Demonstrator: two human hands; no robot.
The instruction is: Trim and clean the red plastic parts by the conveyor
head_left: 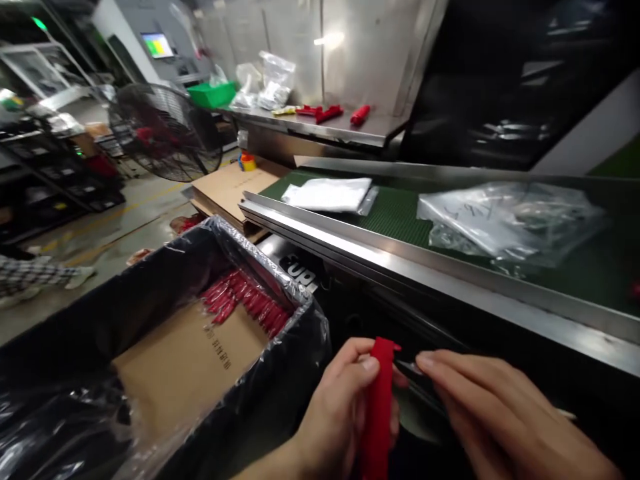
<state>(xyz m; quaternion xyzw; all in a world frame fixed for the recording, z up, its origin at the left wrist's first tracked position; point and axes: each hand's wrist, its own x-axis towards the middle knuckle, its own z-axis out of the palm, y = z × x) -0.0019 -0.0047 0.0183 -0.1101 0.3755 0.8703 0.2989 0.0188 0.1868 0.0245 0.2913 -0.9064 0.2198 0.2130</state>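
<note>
Below the conveyor [400, 257], low in the head view, the left hand [340, 413] grips a red part [377, 413] upright; the right hand [500, 420] pinches a thin tool [413, 369] against its top. One row of parts [245, 300] lies in the lined box [295, 373], mostly bare.

In front of me runs a green conveyor belt [400, 213] with a steel rail [410, 257]. Beyond it a steel shelf [320, 127] meets a metal wall panel [360, 47]. To my left stand a black floor fan [165, 130], dark shelving racks [45, 173] and grey concrete floor [115, 220], under dim light
</note>
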